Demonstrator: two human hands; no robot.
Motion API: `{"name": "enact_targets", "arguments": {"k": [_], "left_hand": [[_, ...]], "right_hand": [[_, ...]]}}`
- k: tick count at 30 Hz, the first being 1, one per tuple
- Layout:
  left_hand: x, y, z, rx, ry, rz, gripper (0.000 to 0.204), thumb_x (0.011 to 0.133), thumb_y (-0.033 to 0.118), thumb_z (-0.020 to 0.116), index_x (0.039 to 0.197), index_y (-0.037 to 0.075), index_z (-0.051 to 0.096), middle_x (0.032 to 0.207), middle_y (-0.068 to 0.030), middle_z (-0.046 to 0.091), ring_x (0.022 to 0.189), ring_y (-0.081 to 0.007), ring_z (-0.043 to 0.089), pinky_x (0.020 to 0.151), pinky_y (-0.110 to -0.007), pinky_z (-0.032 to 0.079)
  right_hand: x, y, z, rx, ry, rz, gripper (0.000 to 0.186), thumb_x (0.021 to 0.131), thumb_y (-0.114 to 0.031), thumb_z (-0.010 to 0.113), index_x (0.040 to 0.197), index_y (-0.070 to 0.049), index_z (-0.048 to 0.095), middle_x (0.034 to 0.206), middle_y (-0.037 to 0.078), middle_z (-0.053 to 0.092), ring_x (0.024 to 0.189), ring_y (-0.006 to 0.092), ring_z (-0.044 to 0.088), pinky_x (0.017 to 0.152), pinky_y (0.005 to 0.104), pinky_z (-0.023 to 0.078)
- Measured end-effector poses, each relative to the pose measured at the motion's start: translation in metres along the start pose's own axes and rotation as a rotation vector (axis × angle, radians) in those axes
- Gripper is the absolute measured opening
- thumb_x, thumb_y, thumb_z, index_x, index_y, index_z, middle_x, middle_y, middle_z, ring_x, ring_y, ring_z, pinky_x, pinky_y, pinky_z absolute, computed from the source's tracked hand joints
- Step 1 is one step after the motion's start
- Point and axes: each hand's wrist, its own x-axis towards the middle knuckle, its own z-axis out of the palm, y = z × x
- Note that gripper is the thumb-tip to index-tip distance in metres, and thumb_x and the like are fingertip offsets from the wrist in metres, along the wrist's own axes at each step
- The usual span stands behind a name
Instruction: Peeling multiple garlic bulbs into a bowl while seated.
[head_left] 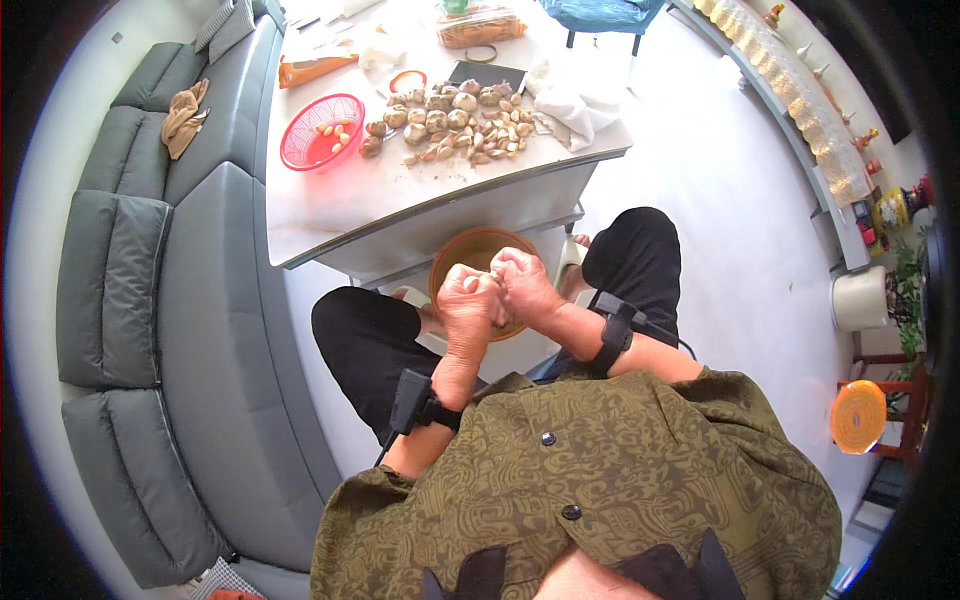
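Both hands meet above an orange-brown basin (pixel 447 253) that stands low between my knees. My left hand (pixel 467 305) is closed, thumb bent in over the curled fingers. My right hand (pixel 524 283) pinches close against it. A small pale piece, by its look a garlic clove (pixel 496 276), shows between the fingertips and is mostly hidden. Up on the table, several whole garlic bulbs (pixel 437 121) lie heaped beside loose cloves (pixel 495 139). A red mesh basket (pixel 290 146) left of them holds several pale peeled cloves (pixel 335 133).
The white table (pixel 330 215) has its near edge just beyond the basin. On it lie a white cloth (pixel 580 100), a dark flat tray (pixel 487 76), a roll of tape (pixel 480 52) and an orange packet (pixel 318 70). A grey sofa (pixel 225 300) runs along the left.
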Motion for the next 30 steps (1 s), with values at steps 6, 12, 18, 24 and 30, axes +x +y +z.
{"name": "enact_targets", "arguments": {"k": [6, 12, 18, 24, 30], "left_hand": [[0.006, 0.002, -0.007, -0.301, -0.164, -0.015, 0.004, 0.085, 0.003, 0.056, 0.084, 0.002, 0.053, 0.068, -0.0068, 0.056, 0.042, -0.0075, 0.044, 0.037, -0.022, 0.041], [0.019, -0.019, -0.02, -0.194, -0.13, -0.188, 0.01, 0.085, 0.004, 0.055, 0.095, 0.0, 0.057, 0.08, -0.0063, 0.058, 0.05, -0.0081, 0.051, 0.046, -0.024, 0.05], [0.028, -0.038, -0.041, -0.278, -0.135, -0.346, 0.029, 0.087, 0.019, 0.055, 0.107, -0.002, 0.049, 0.093, -0.0097, 0.054, 0.062, -0.0145, 0.057, 0.06, -0.031, 0.053], [0.023, -0.029, -0.039, -0.337, -0.233, -0.4, 0.026, 0.084, 0.011, 0.047, 0.105, -0.005, 0.049, 0.091, -0.0141, 0.055, 0.069, -0.0186, 0.059, 0.06, -0.03, 0.053], [0.021, -0.023, -0.037, -0.344, -0.268, -0.424, 0.025, 0.08, 0.006, 0.043, 0.101, -0.005, 0.051, 0.087, -0.0131, 0.056, 0.066, -0.0169, 0.059, 0.058, -0.028, 0.052]], "right_hand": [[0.029, -0.029, -0.022, 0.537, -0.186, 0.253, 0.01, 0.086, -0.008, 0.042, 0.078, -0.007, 0.048, 0.064, 0.005, 0.051, 0.049, 0.0141, 0.051, 0.037, 0.0217, 0.035], [0.045, -0.037, -0.04, 0.606, -0.188, 0.293, 0.014, 0.088, -0.019, 0.048, 0.084, -0.005, 0.049, 0.076, 0.009, 0.055, 0.069, 0.0187, 0.056, 0.05, 0.0235, 0.043], [0.077, -0.055, -0.048, 0.439, -0.085, 0.104, 0.012, 0.089, -0.016, 0.045, 0.09, -0.005, 0.048, 0.084, 0.01, 0.056, 0.078, 0.0212, 0.057, 0.06, 0.0285, 0.045], [0.15, -0.087, -0.059, 0.241, -0.095, -0.126, 0.011, 0.088, -0.013, 0.042, 0.095, -0.006, 0.047, 0.088, 0.011, 0.058, 0.084, 0.0208, 0.057, 0.072, 0.0317, 0.045], [0.215, -0.087, -0.058, 0.155, 0.015, -0.255, 0.021, 0.089, -0.015, 0.039, 0.095, -0.002, 0.053, 0.098, 0.014, 0.06, 0.092, 0.0223, 0.056, 0.084, 0.0316, 0.041]]}}
